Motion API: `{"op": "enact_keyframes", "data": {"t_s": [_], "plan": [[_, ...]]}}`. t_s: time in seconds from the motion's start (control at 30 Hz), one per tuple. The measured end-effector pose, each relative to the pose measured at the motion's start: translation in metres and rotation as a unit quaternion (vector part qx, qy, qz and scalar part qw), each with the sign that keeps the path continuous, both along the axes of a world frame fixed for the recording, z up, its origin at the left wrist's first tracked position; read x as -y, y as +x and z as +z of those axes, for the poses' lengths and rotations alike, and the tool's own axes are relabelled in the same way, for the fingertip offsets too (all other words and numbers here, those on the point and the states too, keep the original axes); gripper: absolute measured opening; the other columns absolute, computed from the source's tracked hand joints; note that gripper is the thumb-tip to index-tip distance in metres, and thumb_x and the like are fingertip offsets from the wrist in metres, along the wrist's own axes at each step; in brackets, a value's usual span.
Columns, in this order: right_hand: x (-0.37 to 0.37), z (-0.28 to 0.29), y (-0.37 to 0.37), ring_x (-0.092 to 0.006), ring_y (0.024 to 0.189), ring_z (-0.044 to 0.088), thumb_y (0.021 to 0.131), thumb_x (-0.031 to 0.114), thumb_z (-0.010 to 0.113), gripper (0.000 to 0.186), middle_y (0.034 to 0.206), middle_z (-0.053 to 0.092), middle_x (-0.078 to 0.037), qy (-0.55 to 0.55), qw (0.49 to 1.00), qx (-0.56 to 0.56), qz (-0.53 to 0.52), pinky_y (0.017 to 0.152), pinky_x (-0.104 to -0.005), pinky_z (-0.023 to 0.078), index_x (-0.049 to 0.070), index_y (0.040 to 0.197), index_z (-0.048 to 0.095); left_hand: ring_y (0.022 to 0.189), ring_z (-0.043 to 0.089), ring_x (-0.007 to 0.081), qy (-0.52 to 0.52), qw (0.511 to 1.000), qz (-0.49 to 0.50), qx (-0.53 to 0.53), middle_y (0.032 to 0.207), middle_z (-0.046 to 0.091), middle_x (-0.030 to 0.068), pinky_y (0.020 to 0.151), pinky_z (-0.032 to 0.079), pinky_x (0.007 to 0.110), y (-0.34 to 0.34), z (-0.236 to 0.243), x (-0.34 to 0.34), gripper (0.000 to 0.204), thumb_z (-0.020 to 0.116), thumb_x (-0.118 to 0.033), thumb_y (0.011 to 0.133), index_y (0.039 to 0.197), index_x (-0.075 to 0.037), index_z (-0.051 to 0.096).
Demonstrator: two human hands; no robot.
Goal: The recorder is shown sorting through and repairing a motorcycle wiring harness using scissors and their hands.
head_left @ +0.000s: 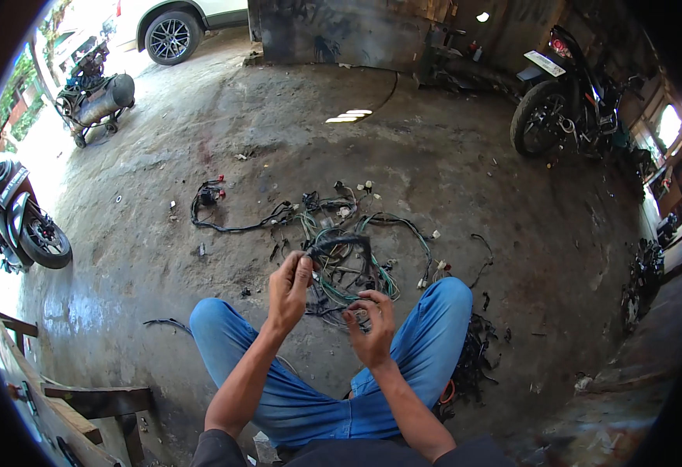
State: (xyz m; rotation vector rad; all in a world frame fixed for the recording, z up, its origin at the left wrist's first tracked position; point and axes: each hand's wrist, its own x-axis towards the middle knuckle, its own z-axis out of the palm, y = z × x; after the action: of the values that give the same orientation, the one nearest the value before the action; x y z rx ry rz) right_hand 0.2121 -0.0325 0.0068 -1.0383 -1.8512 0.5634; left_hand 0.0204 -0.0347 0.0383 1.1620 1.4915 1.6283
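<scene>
My left hand (pixel 289 286) is closed around a black-wrapped wire bundle (pixel 333 244), its thumb on top. The bundle's dark length runs right from this fist and bends down toward my right hand (pixel 373 331). That hand is half curled, thumb and fingers apart, just below the hanging end; I see nothing clearly gripped in it. Under and beyond both hands a tangled wiring harness (pixel 388 285) with green, black and pale wires lies on the floor. White connectors (pixel 366 187) sit at its far side, and a black branch (pixel 236 229) stretches left to a plug with red parts.
My jeans-clad knees (pixel 443 305) flank the harness. Black wire scraps (pixel 477 350) lie beside my right leg. A wooden bench (pixel 96 401) stands at lower left. Motorcycles (pixel 547 117) are parked right and left, with a wheeled compressor (pixel 107 101) and a white car (pixel 220 17) farther back.
</scene>
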Motion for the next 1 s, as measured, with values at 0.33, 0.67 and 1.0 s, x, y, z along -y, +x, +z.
{"op": "enact_keyframes", "data": {"t_s": [0.33,0.67,1.0], "plan": [[-0.006,0.001,0.015,-0.0146,0.072,0.061,0.095,0.014,0.07,0.024,0.075,0.061,-0.009,-0.171,0.982,-0.063,0.056,0.068,-0.0325,0.049,0.003,0.116,0.064,0.064,0.04,0.0088,-0.031,0.999,-0.026,-0.013,0.066,0.047,0.0021,0.056,0.034,0.029,0.016,-0.02,0.01,0.037,0.05,-0.03,0.108,0.089,0.001,0.057],[-0.016,-0.027,0.007,-0.012,0.068,0.065,0.097,0.012,0.067,0.029,0.086,0.069,-0.012,0.02,0.995,0.016,0.095,0.066,-0.0307,0.055,0.006,0.125,0.065,0.061,0.038,0.0076,-0.029,0.998,-0.062,0.016,0.064,0.045,-0.0003,0.054,0.032,0.028,0.023,-0.019,0.012,0.037,0.048,-0.03,0.108,0.086,-0.002,0.054],[-0.005,-0.017,0.012,-0.0125,0.079,0.07,0.099,0.012,0.063,0.022,0.095,0.073,-0.009,-0.255,0.964,-0.052,0.045,0.068,-0.0266,0.054,-0.001,0.116,0.069,0.063,0.047,0.0152,0.061,0.989,-0.034,-0.126,0.071,0.05,0.0084,0.059,0.041,0.032,0.03,-0.014,0.018,0.03,0.051,-0.026,0.106,0.095,0.001,0.059]]}}
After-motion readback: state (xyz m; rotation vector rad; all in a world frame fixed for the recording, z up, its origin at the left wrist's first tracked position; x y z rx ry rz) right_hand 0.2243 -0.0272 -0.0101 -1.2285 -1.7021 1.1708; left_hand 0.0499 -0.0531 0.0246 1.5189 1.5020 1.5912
